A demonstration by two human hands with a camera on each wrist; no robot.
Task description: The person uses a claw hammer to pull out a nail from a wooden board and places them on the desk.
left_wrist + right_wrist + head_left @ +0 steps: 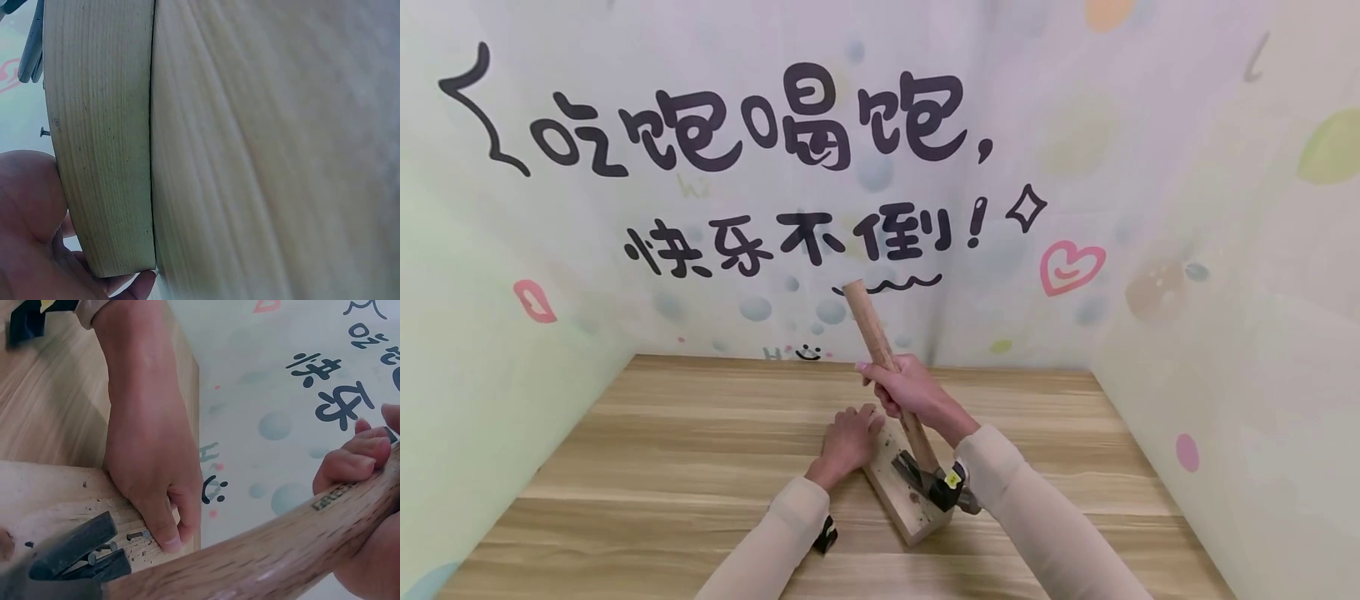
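A claw hammer (pixel 871 325) with a wooden handle is gripped by my right hand (pixel 916 390) around the middle of that handle. Its dark head lies low over a pale wooden block (pixel 887 475), the handle slanting up and away. In the right wrist view the claw (pixel 78 547) straddles a nail (pixel 94 557), and a second nail (pixel 139 535) sticks out of the block closer to the fingers. My left hand (pixel 852 440) holds the block's far end, thumb on top and fingers curled around the end. The left wrist view shows the block's grained side.
The block sits on a wood-grain table (pixel 700 433). Behind the table stands a pale wall (pixel 737 50) with black lettering, and further pale walls close in the left and right sides. Dark marks and small holes dot the block's top.
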